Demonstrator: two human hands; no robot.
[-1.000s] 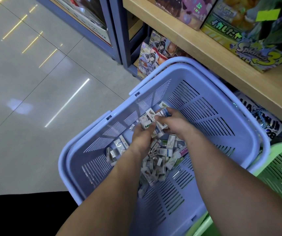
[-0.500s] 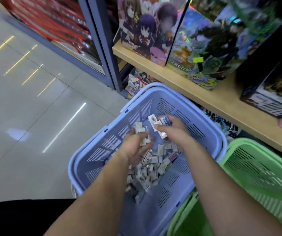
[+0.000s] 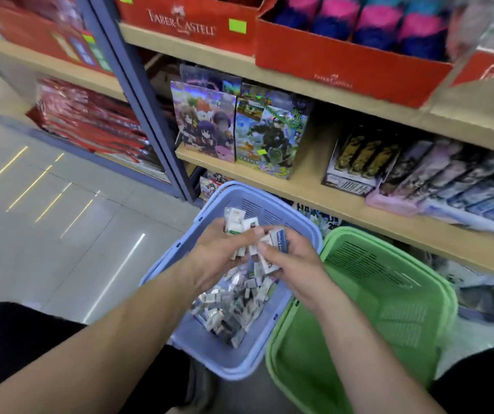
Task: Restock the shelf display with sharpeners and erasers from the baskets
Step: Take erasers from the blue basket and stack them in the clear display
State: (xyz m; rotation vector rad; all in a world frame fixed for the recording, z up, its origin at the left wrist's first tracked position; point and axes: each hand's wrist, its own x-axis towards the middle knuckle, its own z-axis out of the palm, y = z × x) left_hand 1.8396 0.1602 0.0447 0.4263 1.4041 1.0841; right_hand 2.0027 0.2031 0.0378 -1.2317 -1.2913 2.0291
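Raised left hand (image 3: 220, 253), right hand (image 3: 295, 265) grip erasers (image 3: 237, 224) below Faber-Castell box (image 3: 186, 23).

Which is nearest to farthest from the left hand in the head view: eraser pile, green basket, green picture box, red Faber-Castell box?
1. eraser pile, just below the left hand, inside the blue basket.
2. green basket, to the right, past the right hand.
3. green picture box, ahead on the middle shelf.
4. red Faber-Castell box, on the upper shelf.
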